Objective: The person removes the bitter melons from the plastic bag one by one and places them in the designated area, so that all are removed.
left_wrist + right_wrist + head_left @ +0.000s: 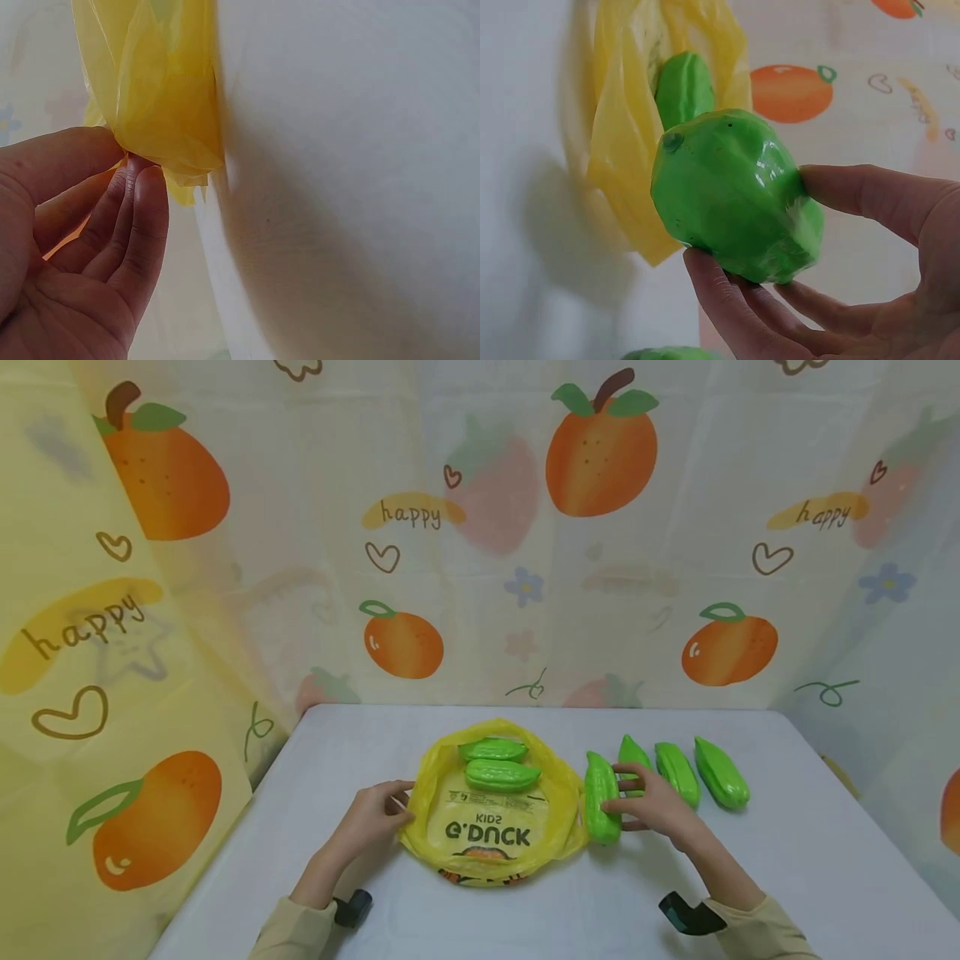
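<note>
A yellow plastic bag [566,806] lies spread with its mouth wide on the table. Two green ridged toy vegetables [501,775] are inside it, near its far side. My left hand [372,817] pinches the bag's left rim between thumb and fingers; the left wrist view shows the yellow film [161,105] at the fingertips. Beside the bag's right rim, my right hand [656,806] grips another green ridged toy vegetable [598,797]. In the right wrist view, the thumb is on one side of this vegetable [731,195] and the fingers on the other.
Three more green vegetables lie right of the bag: one partly hidden behind my right hand, a middle one [678,772] and an outer one [722,774]. A white table [480,931] carries everything. Fruit-printed curtains [480,585] stand behind it and at both sides.
</note>
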Demonstrator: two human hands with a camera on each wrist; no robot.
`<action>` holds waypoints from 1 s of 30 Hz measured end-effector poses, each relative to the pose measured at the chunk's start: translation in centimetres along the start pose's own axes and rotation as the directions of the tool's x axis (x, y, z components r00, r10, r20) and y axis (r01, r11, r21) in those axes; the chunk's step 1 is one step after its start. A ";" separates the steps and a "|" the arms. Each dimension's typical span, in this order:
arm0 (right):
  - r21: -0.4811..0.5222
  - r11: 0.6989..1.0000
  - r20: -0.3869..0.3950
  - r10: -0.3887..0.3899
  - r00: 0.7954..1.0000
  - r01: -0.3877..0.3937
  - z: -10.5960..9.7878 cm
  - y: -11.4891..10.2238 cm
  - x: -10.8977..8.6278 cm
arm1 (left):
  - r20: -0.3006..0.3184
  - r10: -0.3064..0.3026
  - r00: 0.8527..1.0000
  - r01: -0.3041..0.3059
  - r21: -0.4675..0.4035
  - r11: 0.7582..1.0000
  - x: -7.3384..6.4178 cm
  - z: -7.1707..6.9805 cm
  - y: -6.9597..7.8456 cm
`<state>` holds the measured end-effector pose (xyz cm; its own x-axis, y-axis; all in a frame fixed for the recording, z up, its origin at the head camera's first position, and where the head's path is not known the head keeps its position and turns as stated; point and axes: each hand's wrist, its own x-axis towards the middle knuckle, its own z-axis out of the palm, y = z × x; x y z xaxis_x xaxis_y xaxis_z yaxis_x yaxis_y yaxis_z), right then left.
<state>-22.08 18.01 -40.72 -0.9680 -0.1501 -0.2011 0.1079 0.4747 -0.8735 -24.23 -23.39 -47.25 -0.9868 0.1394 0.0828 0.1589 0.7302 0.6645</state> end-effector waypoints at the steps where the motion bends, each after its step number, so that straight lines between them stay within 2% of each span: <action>1: -0.001 1.000 0.002 0.001 1.000 -0.001 -0.1 0.1 0.0 | 0.001 0.000 1.000 0.000 0.001 1.000 0.0 0.0 0.0; 7: -0.010 0.999 -0.005 0.038 0.999 -0.038 -0.4 0.9 -0.3 | 0.001 0.008 1.000 -0.008 0.006 1.000 0.0 0.1 -0.1; 15: -0.035 0.997 -0.020 0.070 0.997 -0.071 -0.4 1.9 -0.9 | 0.006 -0.009 1.000 0.009 0.001 1.000 0.0 0.2 -0.2; 22: -0.043 0.997 0.023 0.068 0.997 -0.067 -1.1 3.1 -1.3 | 0.003 0.006 1.000 -0.006 0.004 1.000 0.1 0.2 -0.3; 30: -0.023 0.996 0.034 0.089 0.995 -0.088 -1.7 3.7 -2.0 | 0.011 -0.015 1.000 0.015 0.003 1.000 0.0 0.1 -0.2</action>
<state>-20.10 21.51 -42.84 -0.9462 -0.1367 -0.2932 0.1878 0.5061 -0.8418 -24.30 -23.46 -47.42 -0.9887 0.1356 0.0642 0.1438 0.7341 0.6636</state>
